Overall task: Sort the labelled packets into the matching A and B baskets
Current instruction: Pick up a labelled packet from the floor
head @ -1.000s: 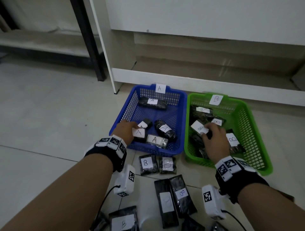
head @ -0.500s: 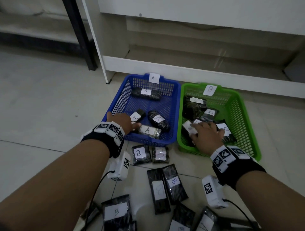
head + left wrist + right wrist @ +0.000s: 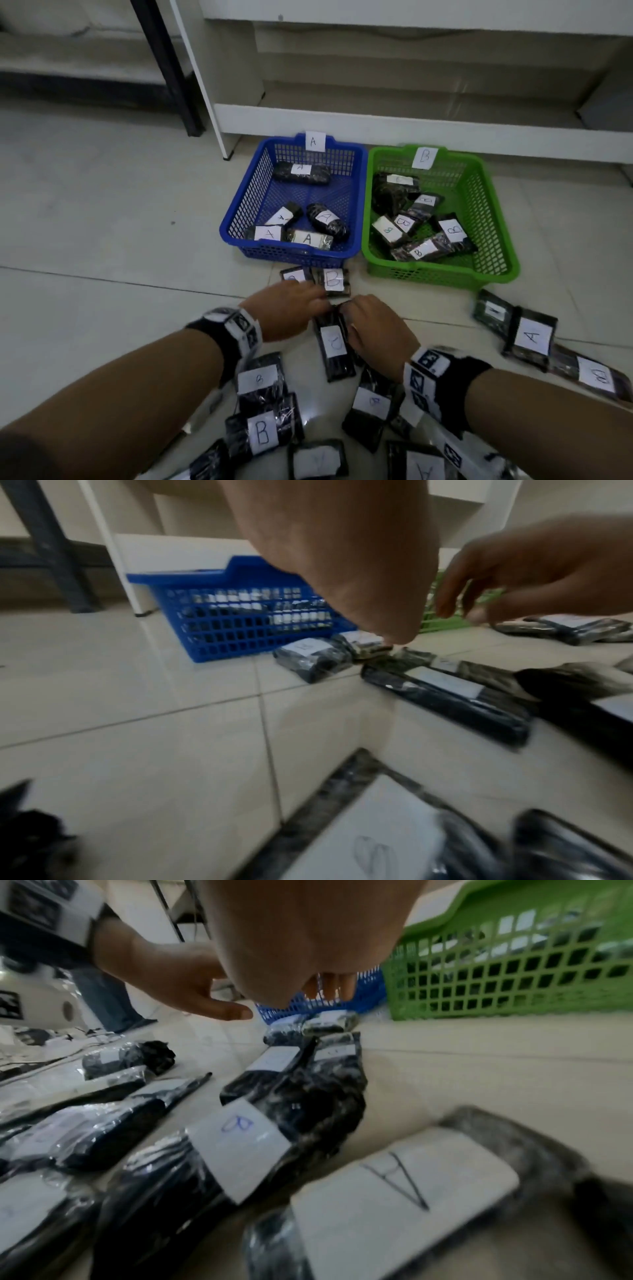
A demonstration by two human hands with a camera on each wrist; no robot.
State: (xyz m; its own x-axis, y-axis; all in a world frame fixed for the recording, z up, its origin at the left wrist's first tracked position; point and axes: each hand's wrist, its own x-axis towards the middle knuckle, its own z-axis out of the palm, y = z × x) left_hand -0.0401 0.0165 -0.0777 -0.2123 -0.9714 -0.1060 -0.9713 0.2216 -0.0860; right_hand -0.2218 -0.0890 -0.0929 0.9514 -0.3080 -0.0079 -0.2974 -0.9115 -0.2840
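Observation:
The blue basket point(image 3: 247, 202), tagged A, holds several black packets labelled A point(image 3: 305, 238). To its right, the green basket point(image 3: 486, 219), tagged B, holds several packets labelled B point(image 3: 452, 229). Both hands hover low over the floor packets in front of the blue basket. My left hand point(image 3: 318, 301) is open, its fingers stretched above a small packet beside the B packet point(image 3: 334, 279). My right hand point(image 3: 349, 311) hangs open with relaxed fingers point(image 3: 452, 599) over the far end of two long packets point(image 3: 334, 344). Neither hand holds anything.
More labelled packets lie on the tiled floor near me: B ones point(image 3: 262, 431) at the lower left, an A one point(image 3: 532, 337) and others at the right. A white shelf unit point(image 3: 376, 123) stands just behind the baskets, and a black post point(image 3: 171, 68) at the back left.
Both hands have drawn back out of the baskets, leaving their packets inside, and come together low over the floor packets in front. The head view has tilted down.

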